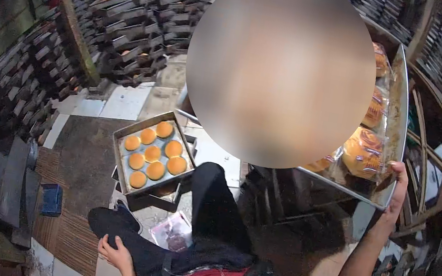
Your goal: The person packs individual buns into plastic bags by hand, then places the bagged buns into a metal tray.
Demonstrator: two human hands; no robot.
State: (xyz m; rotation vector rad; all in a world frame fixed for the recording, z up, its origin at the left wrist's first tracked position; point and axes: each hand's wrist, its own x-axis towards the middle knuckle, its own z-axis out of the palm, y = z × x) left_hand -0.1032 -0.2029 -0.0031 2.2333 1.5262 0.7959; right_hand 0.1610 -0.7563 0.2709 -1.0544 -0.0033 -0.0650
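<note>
Golden buns [363, 154], glossy plastic [375, 138], straight-sided tray [397, 125]

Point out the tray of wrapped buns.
The tray of wrapped buns is at upper right in the head view, the right hand at its near right corner, right of the smaller bun tray.

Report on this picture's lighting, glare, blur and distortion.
Head view: a round blur covers the upper middle, hiding part of the large tray; head view: fisheye curvature bends the scene and corners go black; head view: wrapped buns show glints, unwrapped buns look bright, background stacks look dim.
</note>
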